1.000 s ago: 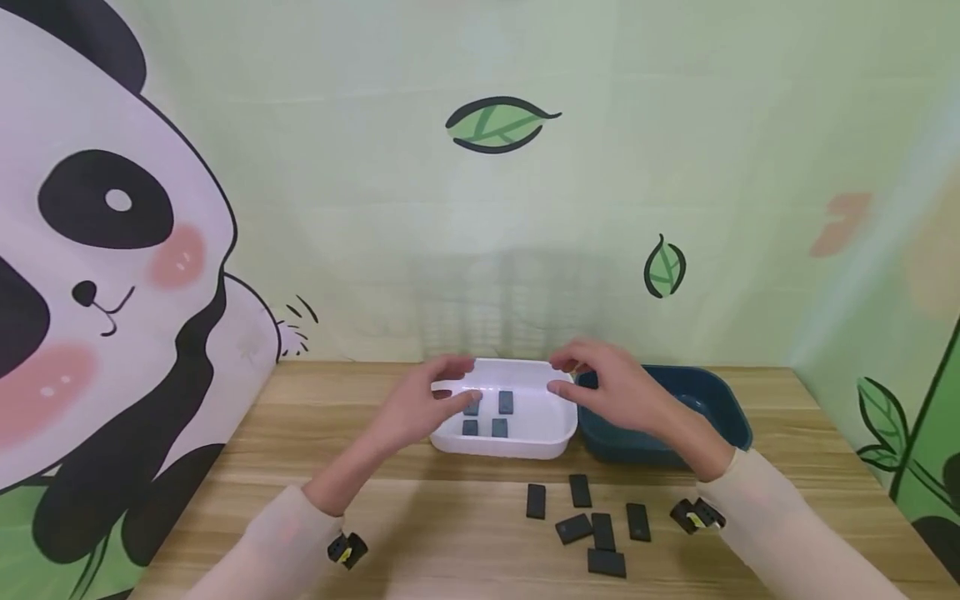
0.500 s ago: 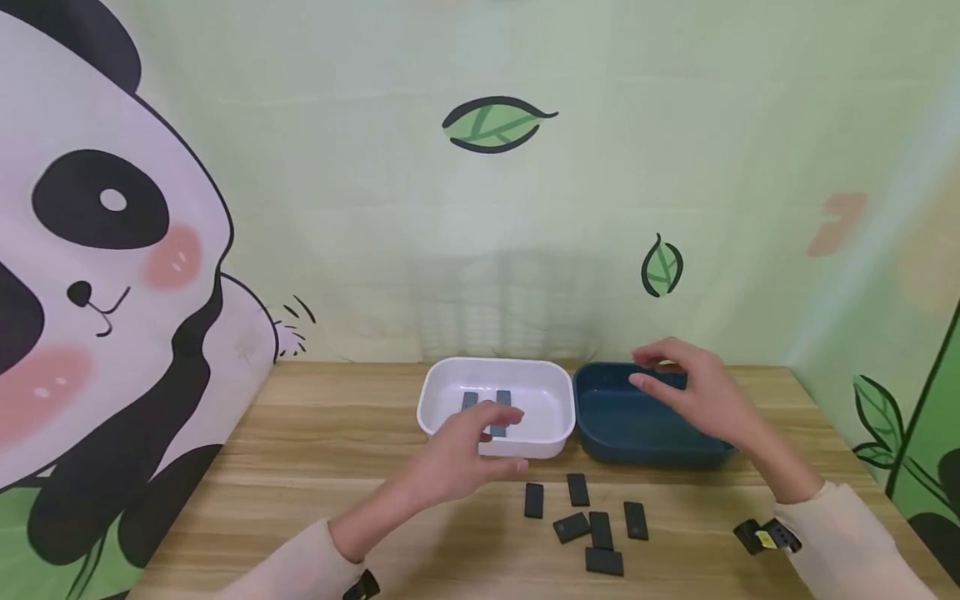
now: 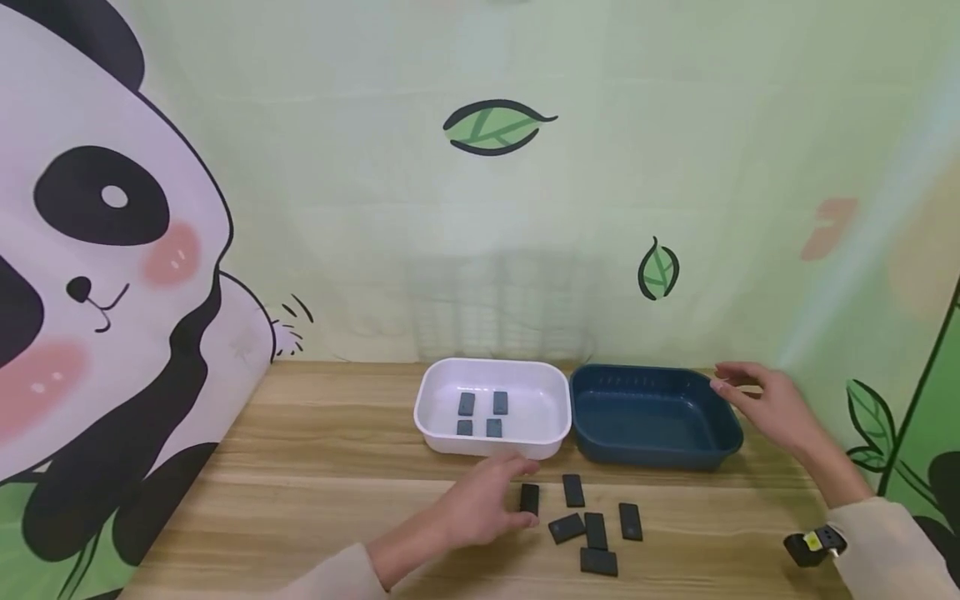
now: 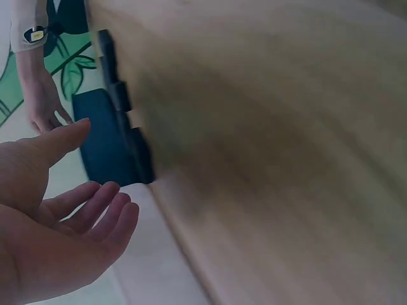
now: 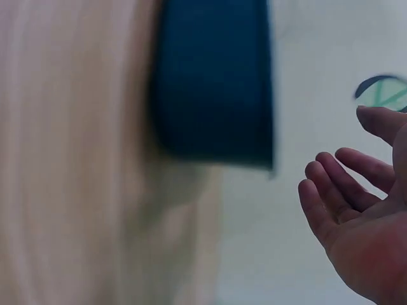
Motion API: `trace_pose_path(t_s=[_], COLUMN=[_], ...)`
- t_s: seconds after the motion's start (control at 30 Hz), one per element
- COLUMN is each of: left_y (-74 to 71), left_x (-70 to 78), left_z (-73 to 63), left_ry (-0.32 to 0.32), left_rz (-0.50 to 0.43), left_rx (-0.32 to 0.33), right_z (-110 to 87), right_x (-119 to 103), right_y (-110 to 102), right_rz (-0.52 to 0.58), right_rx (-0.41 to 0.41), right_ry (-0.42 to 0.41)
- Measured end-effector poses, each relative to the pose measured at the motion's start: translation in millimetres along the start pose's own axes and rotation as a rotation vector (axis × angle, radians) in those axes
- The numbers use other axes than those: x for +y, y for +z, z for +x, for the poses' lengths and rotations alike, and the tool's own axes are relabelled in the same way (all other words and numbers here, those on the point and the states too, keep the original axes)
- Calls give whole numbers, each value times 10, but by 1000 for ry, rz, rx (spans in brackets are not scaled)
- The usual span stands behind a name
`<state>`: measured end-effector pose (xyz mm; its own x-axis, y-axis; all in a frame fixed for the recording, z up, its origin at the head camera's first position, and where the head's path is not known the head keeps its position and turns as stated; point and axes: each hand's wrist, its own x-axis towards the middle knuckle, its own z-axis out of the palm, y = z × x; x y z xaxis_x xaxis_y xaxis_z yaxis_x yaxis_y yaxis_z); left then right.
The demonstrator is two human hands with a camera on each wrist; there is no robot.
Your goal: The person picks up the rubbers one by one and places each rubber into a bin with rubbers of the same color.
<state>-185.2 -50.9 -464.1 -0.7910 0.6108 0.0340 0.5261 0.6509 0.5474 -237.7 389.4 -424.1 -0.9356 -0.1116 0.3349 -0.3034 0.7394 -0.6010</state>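
My left hand (image 3: pixel 483 507) is low over the table, thumb and fingers apart on either side of a small black rectangular block (image 3: pixel 529 498). No contact with it shows; in the left wrist view the hand (image 4: pixel 70 235) has nothing between thumb and fingers. Several similar black blocks (image 3: pixel 595 531) lie just to its right. By the right end of a dark blue basin (image 3: pixel 652 457) is my right hand (image 3: pixel 772 412), with loosely bent fingers and nothing held. The right wrist view shows that hand (image 5: pixel 369 222) apart from the basin wall (image 5: pixel 213 89).
Left of the blue basin, side by side with it, stands a white basin (image 3: pixel 491 447) with several grey-blue blocks (image 3: pixel 500 403) inside. Both stand near the back edge of the wood-grain table (image 3: pixel 337 467). A cloth printed with a panda and leaves (image 3: pixel 360 208) hangs behind.
My left hand has moved from over the white basin down and right to the black blocks. My right hand has moved rightward across the blue basin to its far end.
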Motion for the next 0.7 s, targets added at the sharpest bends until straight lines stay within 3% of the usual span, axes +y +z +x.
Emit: trace_pose_path(t_s=[0.13, 0.3, 0.7], left_y=[80, 137, 189], left_x=[-66, -125, -151], left_z=[7, 23, 91], left_ry=[-17, -26, 8], left_rz=[35, 37, 71], left_rx=[-4, -8, -4], right_z=[-22, -64, -133], right_x=[247, 482, 647], right_y=[80, 197, 305], right_rz=[-18, 128, 393], right_rx=[-1, -45, -105], right_ry=[38, 166, 363])
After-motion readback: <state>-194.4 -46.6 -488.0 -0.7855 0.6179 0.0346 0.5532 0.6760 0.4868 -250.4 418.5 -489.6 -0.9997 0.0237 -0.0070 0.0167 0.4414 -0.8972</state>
